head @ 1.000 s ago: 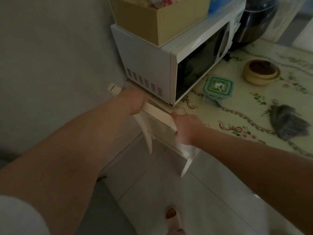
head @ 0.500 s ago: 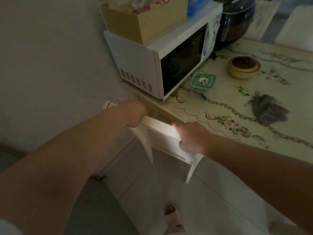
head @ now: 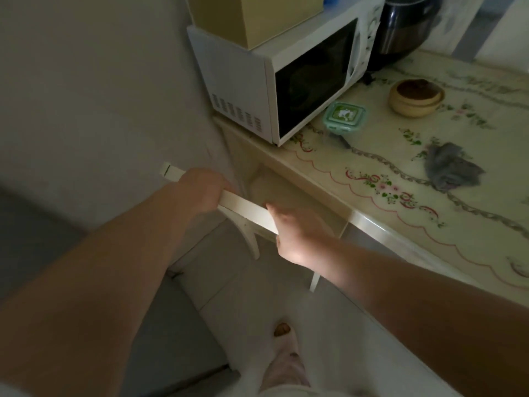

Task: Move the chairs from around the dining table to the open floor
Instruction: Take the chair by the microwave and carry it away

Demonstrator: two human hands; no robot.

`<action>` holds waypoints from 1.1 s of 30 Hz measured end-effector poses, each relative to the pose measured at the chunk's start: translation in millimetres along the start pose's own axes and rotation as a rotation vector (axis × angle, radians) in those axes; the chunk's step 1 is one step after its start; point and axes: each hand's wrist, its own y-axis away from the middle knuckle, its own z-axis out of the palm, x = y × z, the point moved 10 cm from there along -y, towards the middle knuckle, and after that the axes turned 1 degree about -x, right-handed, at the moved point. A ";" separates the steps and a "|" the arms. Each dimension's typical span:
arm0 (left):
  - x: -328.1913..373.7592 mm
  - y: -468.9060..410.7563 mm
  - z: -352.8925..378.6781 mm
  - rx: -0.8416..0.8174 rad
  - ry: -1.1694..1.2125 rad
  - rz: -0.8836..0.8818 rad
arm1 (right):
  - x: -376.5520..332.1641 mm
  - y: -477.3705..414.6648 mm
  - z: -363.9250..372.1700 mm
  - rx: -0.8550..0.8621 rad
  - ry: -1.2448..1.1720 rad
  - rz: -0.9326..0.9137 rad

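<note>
White chair at the near-left corner of the dining table, against the wall, seat part-way under the table edge. Left hand clenched round the top rail near its left end. Right hand wrapped round the same rail at its right end (grip partly blurred). Microwave on the tabletop's far-left corner, cardboard box on top. Green-lidded container just beside the microwave door. Grey cloth toward the right edge.
</note>
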 end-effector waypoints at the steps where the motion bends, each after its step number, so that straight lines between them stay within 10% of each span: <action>1: 0.5 11.8 6.5 0.008 0.009 -0.028 | -5.4 7.5 7.0 -0.035 -0.004 -0.008; 33: 170.9 224.9 89.3 -0.127 -0.140 -0.282 | 23.6 234.4 50.0 -0.127 0.210 -0.176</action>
